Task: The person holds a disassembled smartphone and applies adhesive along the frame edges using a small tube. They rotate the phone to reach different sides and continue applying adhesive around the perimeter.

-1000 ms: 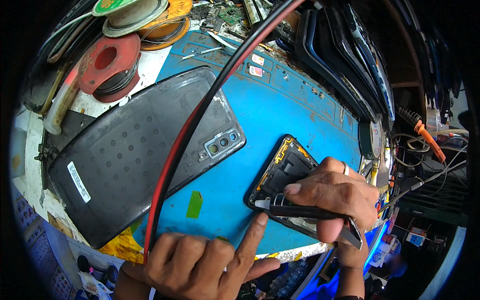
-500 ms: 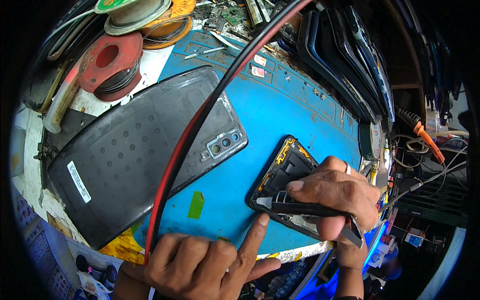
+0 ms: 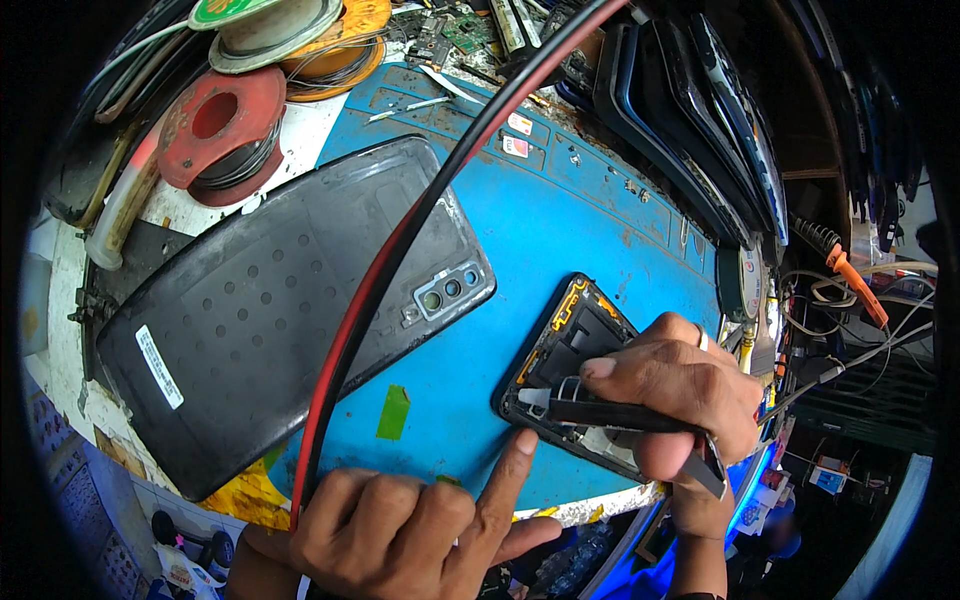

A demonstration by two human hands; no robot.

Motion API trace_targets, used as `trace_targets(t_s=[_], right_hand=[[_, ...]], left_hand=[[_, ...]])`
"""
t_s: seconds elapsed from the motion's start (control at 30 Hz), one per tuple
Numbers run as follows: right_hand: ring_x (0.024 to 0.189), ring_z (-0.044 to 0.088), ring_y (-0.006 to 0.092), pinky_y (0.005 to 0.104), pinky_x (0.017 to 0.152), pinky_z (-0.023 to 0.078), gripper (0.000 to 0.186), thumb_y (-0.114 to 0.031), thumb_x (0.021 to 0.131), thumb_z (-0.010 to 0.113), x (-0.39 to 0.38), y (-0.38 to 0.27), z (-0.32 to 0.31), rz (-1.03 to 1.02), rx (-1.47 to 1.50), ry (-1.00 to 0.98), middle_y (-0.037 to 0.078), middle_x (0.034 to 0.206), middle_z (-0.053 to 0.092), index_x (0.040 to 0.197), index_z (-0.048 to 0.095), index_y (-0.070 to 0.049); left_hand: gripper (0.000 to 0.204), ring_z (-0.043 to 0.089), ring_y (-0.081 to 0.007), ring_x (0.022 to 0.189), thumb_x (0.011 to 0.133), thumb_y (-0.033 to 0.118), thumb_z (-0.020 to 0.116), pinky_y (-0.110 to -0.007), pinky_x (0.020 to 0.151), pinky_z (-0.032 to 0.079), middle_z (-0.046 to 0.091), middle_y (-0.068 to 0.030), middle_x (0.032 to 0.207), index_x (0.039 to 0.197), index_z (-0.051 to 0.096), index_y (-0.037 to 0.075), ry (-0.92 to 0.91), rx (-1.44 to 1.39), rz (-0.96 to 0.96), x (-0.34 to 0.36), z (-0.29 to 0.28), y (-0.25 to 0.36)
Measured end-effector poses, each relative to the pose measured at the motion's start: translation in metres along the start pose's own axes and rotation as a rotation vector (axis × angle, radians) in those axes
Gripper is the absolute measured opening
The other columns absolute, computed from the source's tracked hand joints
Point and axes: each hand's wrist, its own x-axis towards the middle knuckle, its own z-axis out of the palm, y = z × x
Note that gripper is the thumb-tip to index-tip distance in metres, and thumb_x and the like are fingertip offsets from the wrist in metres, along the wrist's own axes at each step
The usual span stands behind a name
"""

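My right hand is closed around a black squeeze tube with a pale nozzle and a flat, folded end. The nozzle points at the lower left corner of a black phone frame with orange strips along its upper part. My hand and the tube cover much of that frame. At the front edge of the mat, my left hand has its index finger and thumb stretched out, the others curled. Its index fingertip is at the frame's near edge; whether it touches I cannot tell. I see nothing held in it.
A large black phone back cover lies left on the blue mat, near a green tape piece. A red and black cable crosses the view. Wire spools stand far left; stacked phone parts lean far right.
The nozzle has shifted slightly right and up along the corner of the phone frame. My left hand has stayed almost still.
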Motion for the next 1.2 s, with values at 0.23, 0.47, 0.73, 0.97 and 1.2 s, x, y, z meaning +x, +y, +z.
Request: trace_targets(t_s=[0.23, 0.47, 0.73, 0.97, 1.2], right_hand=[[0.067, 0.068, 0.0219, 0.0296, 0.06, 0.052, 0.044, -0.038, 0.085, 0.06, -0.0001, 0.0007, -0.0005, 0.002, -0.001, 0.003, 0.013, 0.079, 0.07, 0.087, 0.066, 0.006], [0.066, 0.068, 0.0214, 0.0291, 0.059, 0.052, 0.045, -0.038, 0.086, 0.06, -0.0005, -0.0008, 0.0, 0.024, -0.01, 0.018, 0.013, 0.078, 0.07, 0.087, 0.066, 0.006], [0.067, 0.067, 0.0209, 0.0293, 0.058, 0.052, 0.044, -0.038, 0.085, 0.06, 0.0003, -0.0008, -0.0021, 0.005, -0.061, -0.008, 0.013, 0.078, 0.07, 0.088, 0.066, 0.006], [0.067, 0.067, 0.0206, 0.0292, 0.058, 0.052, 0.044, -0.038, 0.084, 0.06, -0.0001, 0.0013, -0.0011, 0.009, -0.058, 0.024, 0.012, 0.078, 0.069, 0.089, 0.067, 0.005], [0.067, 0.067, 0.0211, 0.029, 0.059, 0.052, 0.045, -0.039, 0.084, 0.06, -0.0001, 0.0006, -0.0036, 0.019, -0.066, 0.002, 0.012, 0.078, 0.07, 0.089, 0.067, 0.005]], left_hand=[[0.05, 0.034, -0.0142, 0.058, 0.088, 0.057, 0.057, -0.031, 0.05, 0.032, 0.03, 0.0036, 0.065, 0.102, 0.076, 0.013, 0.012, 0.002, 0.005, -0.0008, 0.0012, -0.0001], [0.051, 0.034, -0.0142, 0.058, 0.088, 0.059, 0.057, -0.031, 0.05, 0.031, 0.029, 0.0035, 0.065, 0.103, 0.076, 0.013, 0.016, 0.004, 0.004, -0.0026, 0.0019, 0.0005], [0.052, 0.034, -0.0143, 0.058, 0.087, 0.06, 0.057, -0.032, 0.05, 0.031, 0.029, 0.0035, 0.065, 0.103, 0.076, 0.014, 0.046, -0.001, -0.007, -0.0029, 0.0039, 0.0014], [0.053, 0.034, -0.0144, 0.059, 0.087, 0.06, 0.057, -0.032, 0.05, 0.032, 0.029, 0.0035, 0.065, 0.105, 0.075, 0.014, 0.0, -0.008, -0.003, -0.0033, 0.001, 0.0013], [0.053, 0.035, -0.0145, 0.06, 0.087, 0.059, 0.058, -0.031, 0.051, 0.032, 0.029, 0.0035, 0.066, 0.105, 0.075, 0.013, -0.03, -0.014, 0.008, -0.0017, -0.001, 0.0004]])
